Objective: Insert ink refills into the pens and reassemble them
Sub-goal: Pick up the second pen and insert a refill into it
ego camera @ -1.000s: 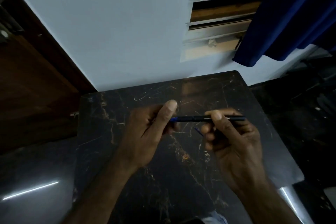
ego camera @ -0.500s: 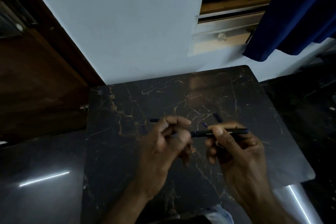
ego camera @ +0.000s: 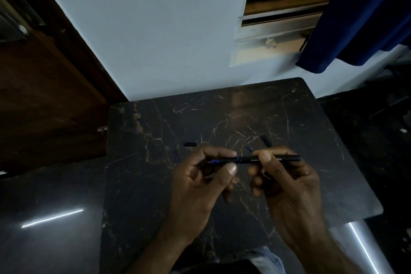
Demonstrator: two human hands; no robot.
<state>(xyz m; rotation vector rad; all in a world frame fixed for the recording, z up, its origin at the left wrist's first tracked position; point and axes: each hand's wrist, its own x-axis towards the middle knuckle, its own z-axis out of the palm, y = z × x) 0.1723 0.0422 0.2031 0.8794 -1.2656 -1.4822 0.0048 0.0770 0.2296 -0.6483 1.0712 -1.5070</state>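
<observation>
Hands meet above the dark marble table (ego camera: 138, 184): right hand (ego camera: 287, 187) pinches the black pen barrel (ego camera: 251, 159) level, left hand (ego camera: 200, 182) with thumb and forefinger closed around its blue tip end (ego camera: 214, 161)

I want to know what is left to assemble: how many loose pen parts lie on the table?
4 visible: a dark cap left, a thin blue piece below it, a blue piece and a dark cap behind the right hand. Hands may hide more.
</observation>
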